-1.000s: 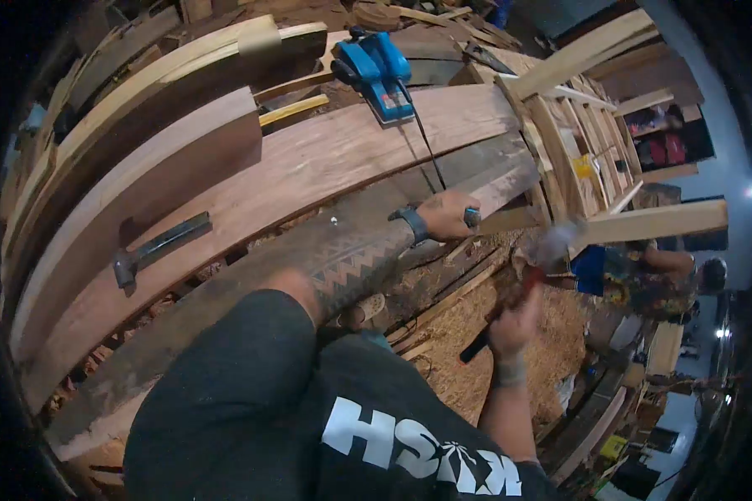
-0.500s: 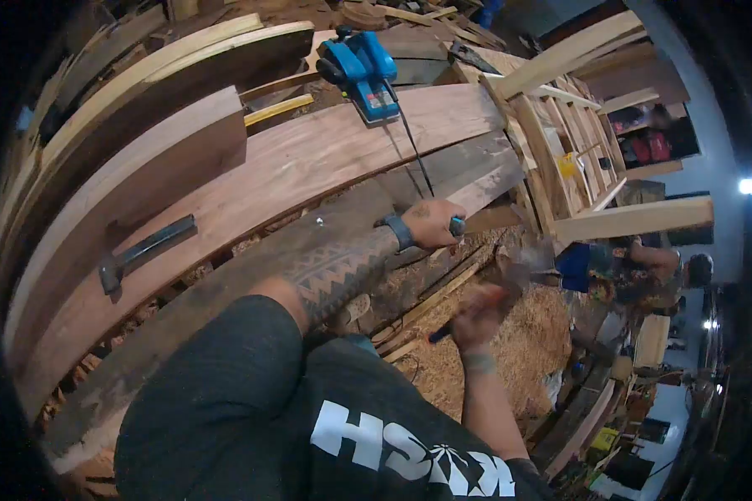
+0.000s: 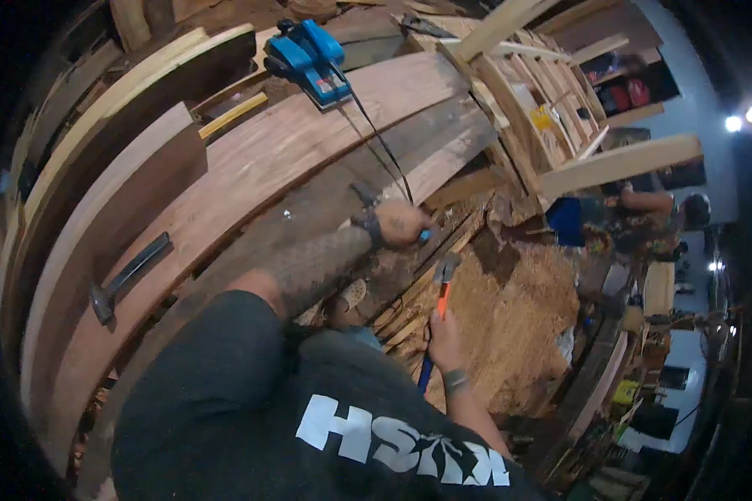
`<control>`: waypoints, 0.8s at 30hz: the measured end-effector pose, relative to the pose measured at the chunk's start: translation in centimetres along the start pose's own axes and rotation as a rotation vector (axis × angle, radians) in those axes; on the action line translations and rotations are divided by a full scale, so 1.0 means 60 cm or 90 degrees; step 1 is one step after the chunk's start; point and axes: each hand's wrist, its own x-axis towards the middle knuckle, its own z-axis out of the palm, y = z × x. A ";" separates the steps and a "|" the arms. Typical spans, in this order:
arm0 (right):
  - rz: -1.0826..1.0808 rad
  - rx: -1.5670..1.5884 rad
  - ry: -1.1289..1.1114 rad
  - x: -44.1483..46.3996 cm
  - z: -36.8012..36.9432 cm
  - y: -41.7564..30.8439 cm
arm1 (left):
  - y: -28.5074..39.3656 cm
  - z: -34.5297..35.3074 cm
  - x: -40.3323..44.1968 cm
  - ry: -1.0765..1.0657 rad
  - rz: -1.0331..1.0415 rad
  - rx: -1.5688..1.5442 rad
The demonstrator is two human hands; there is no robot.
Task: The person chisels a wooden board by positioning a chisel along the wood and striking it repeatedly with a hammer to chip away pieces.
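Note:
My left hand (image 3: pixel 401 223), with a dark watch at its wrist, is closed round a tool whose blue end (image 3: pixel 426 235) pokes out of the fist; the rest of it is hidden. It is over the edge of a dark plank (image 3: pixel 326 204), near a lighter piece of wood (image 3: pixel 443 171). Lower right, my right hand (image 3: pixel 444 342) grips a hammer (image 3: pixel 444 292) by its orange and blue handle. The metal head points up and away, apart from the left hand. Below the hammer lies a bed of wood shavings (image 3: pixel 518 309).
A blue electric planer (image 3: pixel 309 63) rests on a long reddish board (image 3: pixel 309 134), its cord trailing towards my left hand. Another hammer (image 3: pixel 129 280) lies further left on that board. A wooden frame (image 3: pixel 551 108) stands at upper right. Another person (image 3: pixel 635 213) is behind it.
The view has shifted, moving the planer and boards left in the picture. My right hand and hammer have come left and lower, and the hammer shows more clearly. My left hand keeps its hold.

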 end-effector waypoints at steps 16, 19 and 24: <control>-0.079 -0.009 0.036 -0.004 -0.047 -0.044 | 0.000 -0.029 0.081 0.064 -0.006 -0.107; -0.065 0.001 0.058 0.011 -0.056 -0.050 | -0.010 -0.019 0.084 0.064 0.001 -0.105; -0.187 0.176 0.188 0.014 -0.089 -0.104 | -0.009 -0.019 0.085 0.084 0.000 -0.118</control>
